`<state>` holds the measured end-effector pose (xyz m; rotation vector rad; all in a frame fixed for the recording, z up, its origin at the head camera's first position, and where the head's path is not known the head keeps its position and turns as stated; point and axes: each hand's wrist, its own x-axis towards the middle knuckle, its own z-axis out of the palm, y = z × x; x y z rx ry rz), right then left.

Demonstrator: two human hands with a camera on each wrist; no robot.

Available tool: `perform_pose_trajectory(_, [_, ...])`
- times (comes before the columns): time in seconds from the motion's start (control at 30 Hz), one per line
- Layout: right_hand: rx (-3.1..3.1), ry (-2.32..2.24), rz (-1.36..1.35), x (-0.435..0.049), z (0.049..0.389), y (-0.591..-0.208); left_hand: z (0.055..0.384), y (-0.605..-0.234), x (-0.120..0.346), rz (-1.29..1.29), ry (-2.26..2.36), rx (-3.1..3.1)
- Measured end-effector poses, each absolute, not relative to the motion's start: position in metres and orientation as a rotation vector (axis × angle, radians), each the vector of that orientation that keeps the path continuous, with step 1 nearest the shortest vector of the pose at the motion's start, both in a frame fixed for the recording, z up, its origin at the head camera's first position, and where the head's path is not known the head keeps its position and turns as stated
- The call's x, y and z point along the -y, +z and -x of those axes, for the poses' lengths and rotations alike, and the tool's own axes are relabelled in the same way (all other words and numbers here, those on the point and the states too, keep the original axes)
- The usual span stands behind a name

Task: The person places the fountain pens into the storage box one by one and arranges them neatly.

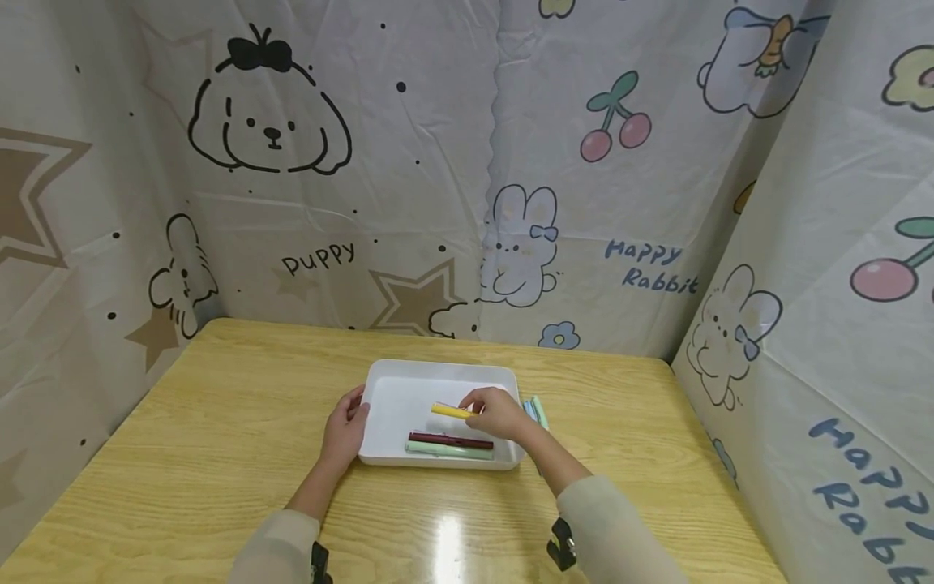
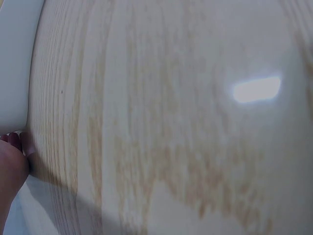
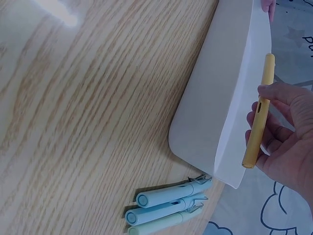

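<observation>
Over the tray (image 1: 397, 405), in the head view, the right hand (image 1: 498, 412) pinched the yellow pen (image 1: 447, 410) between thumb and fingers, one end of the pen pointing out to the left of the fingertips. On the near side of those fingers, inside the tray, lay the red pen (image 1: 452, 440) and, just beside it and nearer the person, the mint pen (image 1: 449, 450). To the right of the fingers, outside the tray, the green pen (image 1: 539, 411) and a blue pen (image 1: 529, 409) showed in part by the wrist. The left hand (image 1: 343, 434) touched the tray's left end, well apart from the right fingers. In the left wrist view, the left fingers showed only in part beside a tray corner, the table (image 2: 166, 122) stretching to their right; whether they curled round the wall, I could not tell. In the right wrist view, the yellow pen stuck out past both sides of the grip; well below the right fingers in that view, two blue pens (image 3: 164, 196) and the green pen lay side by side near the tray's corner.
</observation>
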<state>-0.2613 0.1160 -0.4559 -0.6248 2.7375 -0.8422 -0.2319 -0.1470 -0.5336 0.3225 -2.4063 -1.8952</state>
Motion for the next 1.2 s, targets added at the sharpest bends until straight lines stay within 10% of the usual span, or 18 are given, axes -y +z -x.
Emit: perform_pose_trajectory(1.2, [-2.684, -0.752, 0.659, -0.094, 0.257, -0.470, 0.232, -0.534, 0.147, -0.327, -1.892, 2.405])
